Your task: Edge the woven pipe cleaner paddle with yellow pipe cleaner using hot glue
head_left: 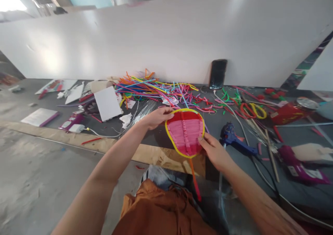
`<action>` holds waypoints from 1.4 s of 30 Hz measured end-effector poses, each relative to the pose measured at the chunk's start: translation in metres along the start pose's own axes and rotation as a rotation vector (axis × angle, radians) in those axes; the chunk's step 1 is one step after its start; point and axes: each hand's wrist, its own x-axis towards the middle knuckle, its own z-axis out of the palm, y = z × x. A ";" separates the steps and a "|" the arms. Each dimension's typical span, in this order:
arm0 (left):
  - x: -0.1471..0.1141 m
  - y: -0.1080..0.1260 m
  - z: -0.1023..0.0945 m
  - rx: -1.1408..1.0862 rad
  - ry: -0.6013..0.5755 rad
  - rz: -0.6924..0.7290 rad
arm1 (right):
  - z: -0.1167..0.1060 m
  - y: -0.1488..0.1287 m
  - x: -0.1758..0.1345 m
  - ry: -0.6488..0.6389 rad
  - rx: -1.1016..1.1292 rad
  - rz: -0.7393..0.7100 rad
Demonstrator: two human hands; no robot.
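Both hands hold up a rounded, fan-shaped pipe-cleaner piece, pink and red inside a yellow rim. A ridge runs down its middle, and an orange-and-red stem hangs from its lower end. My left hand pinches the rim at the upper left, between thumb and fingers. At the right edge, my right hand grips the rim with its thumb on the front; its other fingers are partly hidden behind. A blue glue gun lies on the table just right of my right hand.
A pile of coloured pipe cleaners lies along the white board. A phone leans there. To the left are a white box and purple packet; to the right, a red can, cables, sticks and another purple packet.
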 end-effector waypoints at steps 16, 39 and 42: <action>0.004 -0.008 0.010 -0.035 -0.265 -0.015 | 0.015 0.005 -0.029 -0.107 -0.385 -0.032; 0.018 -0.023 0.000 -0.142 0.134 0.061 | 0.012 0.001 -0.020 -0.130 -0.388 0.052; 0.012 -0.021 -0.003 -0.153 0.266 0.103 | 0.000 0.004 -0.021 -0.124 -0.457 0.132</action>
